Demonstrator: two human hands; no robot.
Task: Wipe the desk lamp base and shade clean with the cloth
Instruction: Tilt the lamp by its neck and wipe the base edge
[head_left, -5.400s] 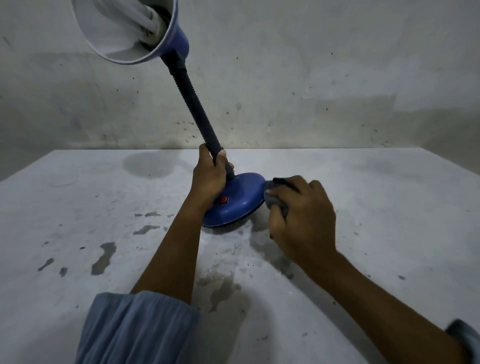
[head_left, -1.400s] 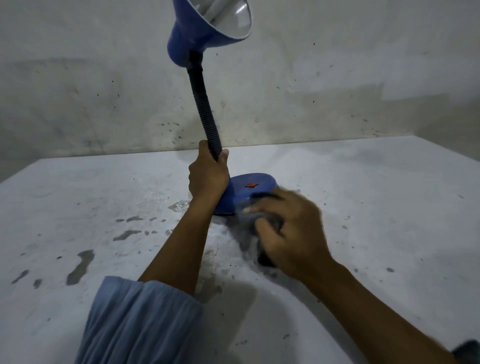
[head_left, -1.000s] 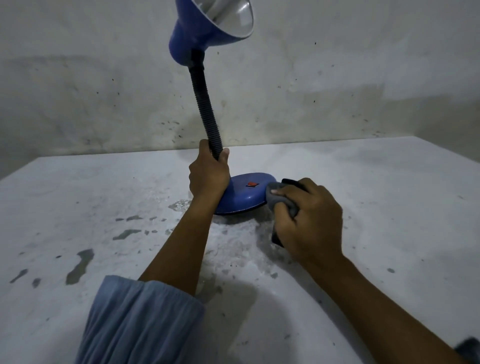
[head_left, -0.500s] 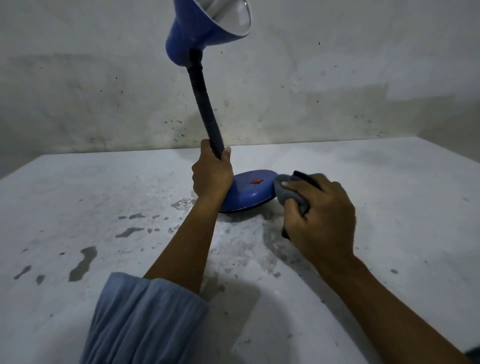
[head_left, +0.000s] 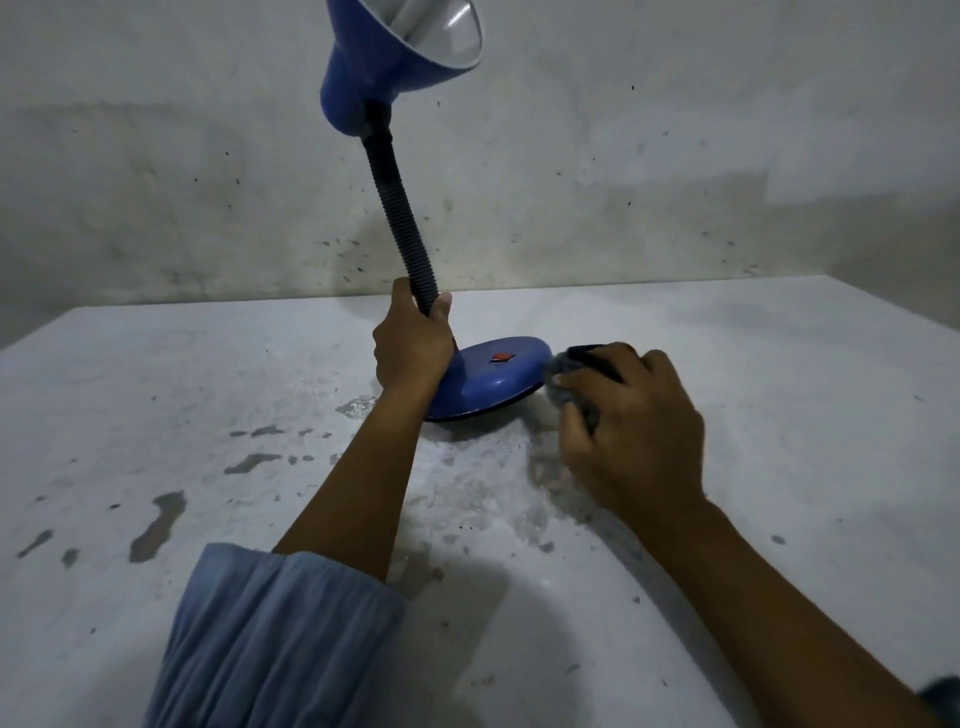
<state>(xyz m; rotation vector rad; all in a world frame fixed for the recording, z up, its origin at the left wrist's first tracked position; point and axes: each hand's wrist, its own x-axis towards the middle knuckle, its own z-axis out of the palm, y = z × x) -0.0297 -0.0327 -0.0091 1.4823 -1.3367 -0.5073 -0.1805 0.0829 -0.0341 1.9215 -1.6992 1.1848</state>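
Since the moment before, the right hand (head_left: 631, 431) had slid a little further round to the right edge of the lamp base (head_left: 493, 382), and the whole lamp sat slightly more to the right on the table (head_left: 779, 415) than it had several seconds earlier, when the shade faced the other way. The left hand (head_left: 413, 351) had not shifted from its place low on the neck.

The left hand's fingers and thumb were curled tight round the black ribbed neck (head_left: 402, 218) just above where it met the base, with the thumb showing on the right side of the stalk. The neck leaned up and to the left, carrying the blue shade (head_left: 384, 57) at the top edge of view, its pale inner face turned up and to the right.

The right hand was bunched round a grey cloth (head_left: 563, 387), the fingers folded over it and pressing it against the base's right rim. A dark part of the cloth poked out above the knuckles. The base was tipped, its right side lifted slightly off the table, and a small red switch (head_left: 502, 357) showed on its top.

The table was pale and scuffed, with dark patches (head_left: 158, 525) where the surface had worn away toward the left. A light blue sleeve (head_left: 270, 639) covered the left forearm near the bottom edge. Behind stood a stained grey wall (head_left: 675, 156).
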